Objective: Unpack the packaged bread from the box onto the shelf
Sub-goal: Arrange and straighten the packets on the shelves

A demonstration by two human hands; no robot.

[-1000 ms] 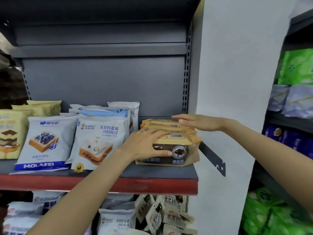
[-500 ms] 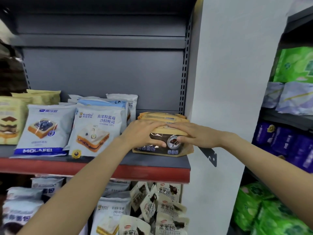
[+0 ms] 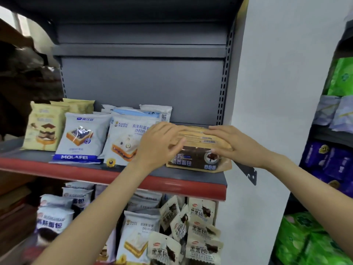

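- A row of brown bread packets [image 3: 198,155] is stood at the right end of the shelf [image 3: 191,180], close to its red front edge and just beside the right upright [image 3: 223,88].
- The left hand [image 3: 159,145] is laid against the left side and top of that row; its fingers [image 3: 172,129] are stretched almost straight over the packet tops and the thumb is pressed on the front packet's face, so nothing is clenched.
- The right hand [image 3: 232,144] is laid on the right part of the row; its fingers are extended over the tops and the thumb is set on the front face, pressing more than grasping.
- To the left, touching the left hand, a white packet with a sandwich picture [image 3: 126,142] is leaned back, with more white packets behind it.
- Further left a white MOLAFEI packet [image 3: 82,138] is stood, and near the left end a yellow cake packet [image 3: 44,127].
- On the lower shelf, small black-and-white bread packets [image 3: 200,230] and white packets [image 3: 139,234] are seen.
- Green packs [image 3: 305,241] are stacked on the neighbouring rack at the right.
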